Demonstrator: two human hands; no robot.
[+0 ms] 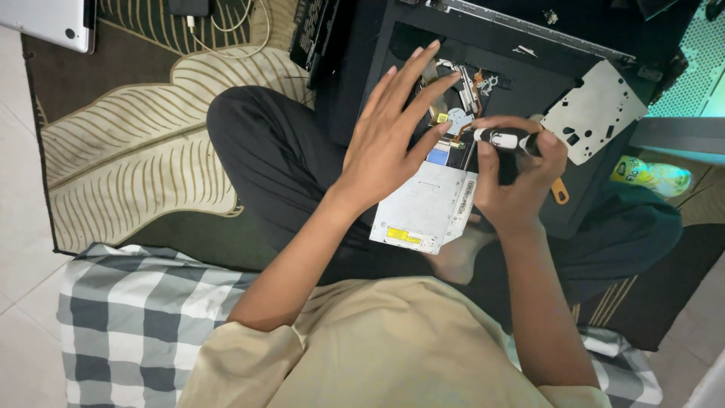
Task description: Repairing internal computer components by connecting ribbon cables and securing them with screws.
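Note:
An opened black laptop base (529,68) rests across my crossed legs, its inner parts and a small fan (458,119) exposed. My left hand (393,128) hovers over it with fingers spread apart, its fingertips near the exposed parts, holding nothing. My right hand (521,174) grips a small black and white screwdriver (504,139), tip pointed left at the exposed parts. A silver optical drive (423,208) sticks out of the base's near edge, between my hands. A perforated silver metal plate (593,112) lies on the base to the right.
A leaf-patterned dark rug (143,143) covers the floor at left. A checked grey and white cushion (128,317) is beneath me. A silver laptop corner (53,23) and white cables (226,30) lie at top left. A black keyboard piece (313,34) stands at the top.

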